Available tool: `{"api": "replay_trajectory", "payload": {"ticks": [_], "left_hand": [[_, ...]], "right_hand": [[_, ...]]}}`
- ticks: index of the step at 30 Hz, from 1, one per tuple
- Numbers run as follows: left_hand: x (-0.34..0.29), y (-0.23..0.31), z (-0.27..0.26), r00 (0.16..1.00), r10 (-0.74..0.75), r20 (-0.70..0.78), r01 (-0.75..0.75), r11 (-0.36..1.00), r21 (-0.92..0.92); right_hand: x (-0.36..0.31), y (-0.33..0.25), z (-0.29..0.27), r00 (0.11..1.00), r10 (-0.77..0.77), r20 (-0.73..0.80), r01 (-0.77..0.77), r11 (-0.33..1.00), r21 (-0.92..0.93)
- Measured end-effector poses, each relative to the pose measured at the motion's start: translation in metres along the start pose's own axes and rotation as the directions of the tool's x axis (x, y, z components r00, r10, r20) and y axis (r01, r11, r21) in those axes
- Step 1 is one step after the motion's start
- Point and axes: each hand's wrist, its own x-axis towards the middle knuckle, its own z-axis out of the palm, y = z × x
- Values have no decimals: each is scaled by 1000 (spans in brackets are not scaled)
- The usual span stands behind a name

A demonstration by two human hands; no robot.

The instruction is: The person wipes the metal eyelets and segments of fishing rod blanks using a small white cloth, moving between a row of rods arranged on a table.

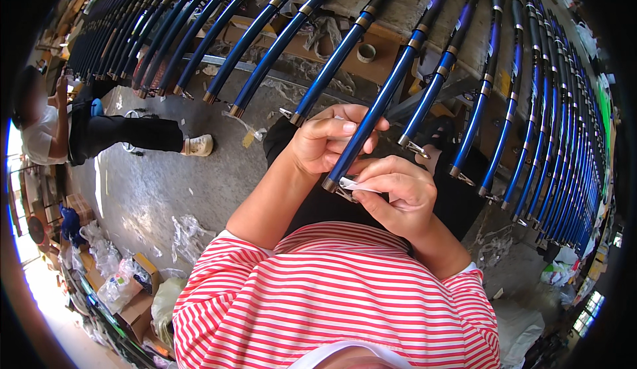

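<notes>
A blue fishing rod (375, 107) with a dark upper part slants down toward me, its lower end just before my chest. My left hand (322, 142) is closed around it from behind, thumb on the left side and fingertips showing on the right. My right hand (401, 193) pinches a small white strip (359, 185) that looks like paper or cloth, against the rod's lower end. A small metal clip there is partly hidden by my fingers. Close by on the right, another blue rod (424, 100) carries a metal clip (416, 148) at its end.
Many similar rods (265, 54) fan out in a row on both sides, ends jutting toward me. Beyond them lie a brown cardboard box (385, 40) and a tape roll (365, 52). A person (73, 127) stands at the left. Plastic wrapping (192, 236) litters the concrete floor (142, 203).
</notes>
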Motion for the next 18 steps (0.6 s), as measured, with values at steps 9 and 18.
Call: {"api": "replay_trajectory", "payload": {"ticks": [9,18], "left_hand": [[0,1,-1,1000,-14,-11,13,1000,-15],[3,2,7,996,3,-84,4,997,83]], "right_hand": [[2,2,-2,999,-27,43,28,1000,-12],[2,2,-1,999,-29,45,28,1000,5]]}}
